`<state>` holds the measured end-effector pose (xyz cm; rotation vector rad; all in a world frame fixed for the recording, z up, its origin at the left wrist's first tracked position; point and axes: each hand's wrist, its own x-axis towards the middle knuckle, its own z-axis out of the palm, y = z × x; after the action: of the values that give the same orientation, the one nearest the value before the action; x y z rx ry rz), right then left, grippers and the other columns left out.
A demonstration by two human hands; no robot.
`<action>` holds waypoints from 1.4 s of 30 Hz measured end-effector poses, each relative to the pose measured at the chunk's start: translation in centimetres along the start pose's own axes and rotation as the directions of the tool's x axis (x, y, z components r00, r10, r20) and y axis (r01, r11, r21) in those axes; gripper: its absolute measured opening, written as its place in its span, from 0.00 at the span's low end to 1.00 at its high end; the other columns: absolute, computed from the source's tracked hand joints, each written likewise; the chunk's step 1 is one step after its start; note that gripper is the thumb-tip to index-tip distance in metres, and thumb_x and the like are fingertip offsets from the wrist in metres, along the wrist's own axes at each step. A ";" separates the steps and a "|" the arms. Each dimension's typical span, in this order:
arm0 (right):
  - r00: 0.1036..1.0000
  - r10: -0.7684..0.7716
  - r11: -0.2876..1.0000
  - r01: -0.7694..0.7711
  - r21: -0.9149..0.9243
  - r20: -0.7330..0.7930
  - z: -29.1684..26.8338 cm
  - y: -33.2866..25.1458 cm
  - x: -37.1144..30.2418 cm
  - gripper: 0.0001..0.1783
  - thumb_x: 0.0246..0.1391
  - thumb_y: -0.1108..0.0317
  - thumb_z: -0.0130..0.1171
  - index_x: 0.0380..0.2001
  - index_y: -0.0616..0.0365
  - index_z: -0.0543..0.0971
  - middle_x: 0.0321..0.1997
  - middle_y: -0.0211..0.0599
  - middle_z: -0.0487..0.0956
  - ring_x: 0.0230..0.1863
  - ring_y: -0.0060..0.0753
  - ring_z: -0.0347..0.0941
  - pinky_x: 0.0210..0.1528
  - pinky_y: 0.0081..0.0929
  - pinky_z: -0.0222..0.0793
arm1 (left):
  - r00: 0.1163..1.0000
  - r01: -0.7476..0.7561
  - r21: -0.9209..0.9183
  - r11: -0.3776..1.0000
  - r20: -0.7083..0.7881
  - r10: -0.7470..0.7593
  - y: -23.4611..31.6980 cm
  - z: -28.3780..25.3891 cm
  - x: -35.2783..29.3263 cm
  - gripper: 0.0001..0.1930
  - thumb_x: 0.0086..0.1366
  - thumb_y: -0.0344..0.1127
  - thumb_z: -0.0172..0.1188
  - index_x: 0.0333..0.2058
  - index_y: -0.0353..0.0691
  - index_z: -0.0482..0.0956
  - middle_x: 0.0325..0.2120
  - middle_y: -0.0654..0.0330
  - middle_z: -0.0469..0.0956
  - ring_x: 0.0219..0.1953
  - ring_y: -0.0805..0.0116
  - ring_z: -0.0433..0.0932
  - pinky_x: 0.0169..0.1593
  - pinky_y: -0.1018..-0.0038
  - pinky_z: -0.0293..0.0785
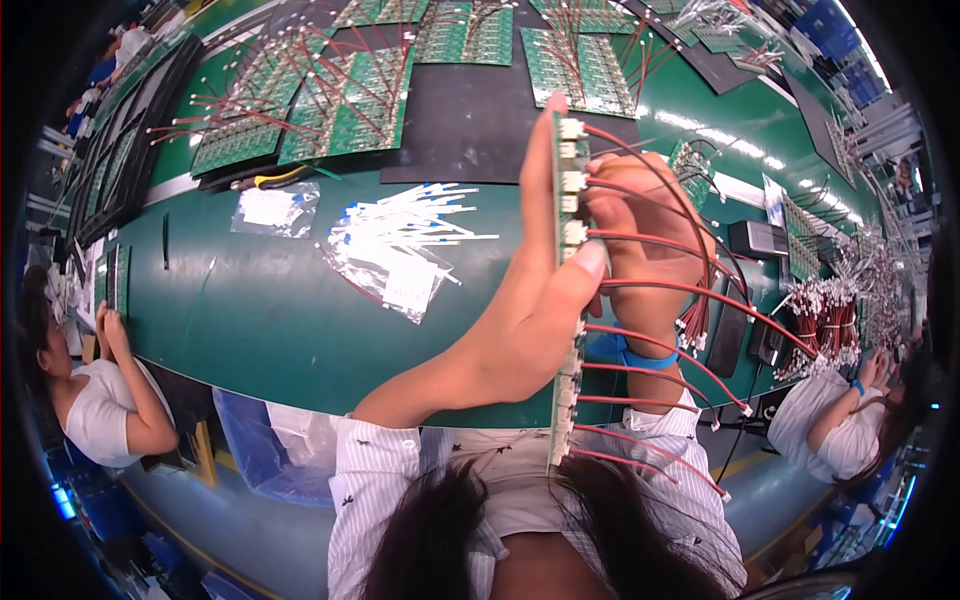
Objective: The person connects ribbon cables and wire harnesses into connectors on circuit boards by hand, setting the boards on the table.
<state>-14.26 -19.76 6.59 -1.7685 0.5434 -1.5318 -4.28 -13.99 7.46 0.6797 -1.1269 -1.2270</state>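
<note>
My left hand (530,315) grips a long green circuit board (562,400) and holds it upright, edge-on, above the table's front edge. A row of white connectors (572,182) lines its right side. Several red-and-black cables (700,292) are plugged in there and hang out to the right, with white plugs on their free ends. Beside the upper connectors my right hand (655,235) is closed, its fingertips pinched together close to the board. Cables cross in front of those fingers, and what they pinch is hidden. A blue band (640,355) circles my right wrist.
Wired green board panels (350,100) lie across the back on black mats (450,130). Bags of white strips (400,240) and yellow-handled pliers (275,180) lie at left centre. Bundled cables (825,320) sit at right. One person (115,400) works at left, another (830,420) at right.
</note>
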 end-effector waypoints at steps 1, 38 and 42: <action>0.994 0.108 0.992 -0.105 0.065 -0.036 0.2 -0.1 -0.2 0.09 0.40 0.83 0.60 0.29 0.67 0.74 0.30 0.38 0.73 0.32 0.24 0.70 0.33 0.19 0.66 | 0.999 -0.050 0.164 0.985 -0.003 0.052 -0.2 -0.4 0.1 0.36 0.57 0.31 0.37 0.60 0.36 0.26 0.60 0.51 0.38 0.61 0.61 0.45 0.60 0.70 0.45; 0.866 0.459 0.751 -0.497 0.435 0.199 -1.6 6.8 0.7 0.05 0.51 0.73 0.53 0.29 0.65 0.74 0.28 0.37 0.75 0.25 0.25 0.74 0.29 0.18 0.72 | 0.927 0.199 -0.413 0.889 -0.214 -0.307 2.8 -8.8 1.1 0.32 0.58 0.54 0.33 0.46 0.27 0.66 0.27 0.44 0.75 0.26 0.56 0.76 0.28 0.67 0.75; 0.879 0.469 0.390 -0.297 0.872 0.089 -4.2 6.1 2.0 0.12 0.51 0.71 0.54 0.38 0.65 0.69 0.35 0.38 0.73 0.33 0.21 0.73 0.35 0.14 0.75 | 0.918 0.188 -0.329 0.926 -0.276 -0.284 1.9 -5.3 1.2 0.28 0.59 0.53 0.35 0.43 0.31 0.67 0.23 0.48 0.75 0.24 0.60 0.76 0.29 0.70 0.74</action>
<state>-17.04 -26.18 3.51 -0.6265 0.1443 -1.2494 1.26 -15.49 7.68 0.7683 -0.5843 -1.3987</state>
